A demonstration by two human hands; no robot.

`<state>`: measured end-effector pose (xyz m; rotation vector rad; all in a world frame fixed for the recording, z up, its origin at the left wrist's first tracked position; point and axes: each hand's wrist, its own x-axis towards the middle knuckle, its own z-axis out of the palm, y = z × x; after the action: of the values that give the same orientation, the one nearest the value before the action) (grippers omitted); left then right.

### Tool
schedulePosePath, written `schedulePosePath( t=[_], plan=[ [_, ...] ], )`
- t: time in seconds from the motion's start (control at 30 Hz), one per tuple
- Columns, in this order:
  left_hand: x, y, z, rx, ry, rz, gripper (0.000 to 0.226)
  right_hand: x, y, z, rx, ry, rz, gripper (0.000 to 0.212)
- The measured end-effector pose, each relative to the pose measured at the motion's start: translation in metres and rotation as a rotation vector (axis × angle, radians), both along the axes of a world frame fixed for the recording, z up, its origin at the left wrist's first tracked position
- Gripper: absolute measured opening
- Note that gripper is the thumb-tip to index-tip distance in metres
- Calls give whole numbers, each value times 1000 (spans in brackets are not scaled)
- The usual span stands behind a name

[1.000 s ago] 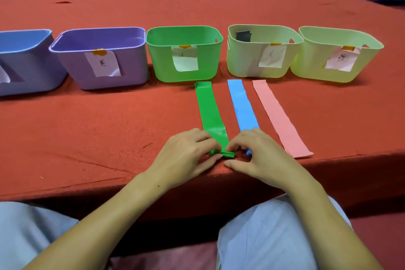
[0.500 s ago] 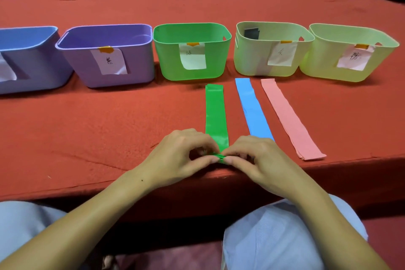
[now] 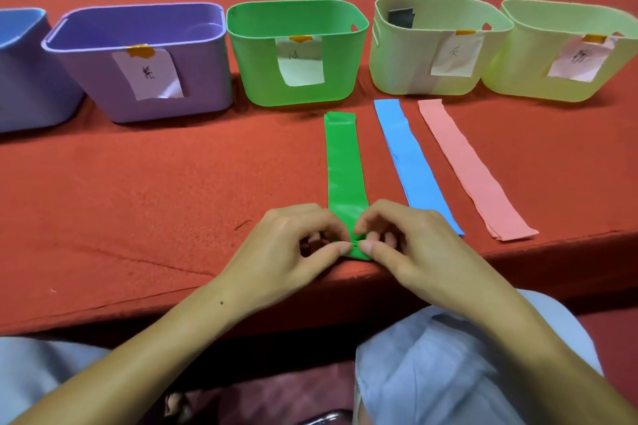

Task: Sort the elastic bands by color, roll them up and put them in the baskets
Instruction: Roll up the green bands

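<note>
**Green band pinched at counter edge**

Red cloth covers the counter (image 3: 138, 190) from near edge to far side. Five labelled baskets stand in a row at the back: blue basket (image 3: 20, 79), purple basket (image 3: 145, 55), green basket (image 3: 297, 55), and two pale green baskets (image 3: 431, 52) (image 3: 566, 55). In front lie three flat bands, side by side and apart: green band (image 3: 343, 162), blue band (image 3: 411, 162), pink band (image 3: 473, 169). Left hand (image 3: 286, 252) and right hand (image 3: 414, 248) each have the grip closed, thumb and fingertips pinching the green band's near end at the counter edge.
</note>
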<state>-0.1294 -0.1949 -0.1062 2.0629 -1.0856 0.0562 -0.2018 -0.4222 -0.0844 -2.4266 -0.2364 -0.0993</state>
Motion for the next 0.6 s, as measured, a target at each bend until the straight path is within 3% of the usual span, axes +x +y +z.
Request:
schedulePosePath(
  t=[0.33,0.6],
  plan=[
    [1,1,0,35,20,20,3,0,3,-3,-87,-3,-16,6],
    [-2,-6,1,115,13,90,13,-3,8,-2,-99,-140,2,3]
  ],
)
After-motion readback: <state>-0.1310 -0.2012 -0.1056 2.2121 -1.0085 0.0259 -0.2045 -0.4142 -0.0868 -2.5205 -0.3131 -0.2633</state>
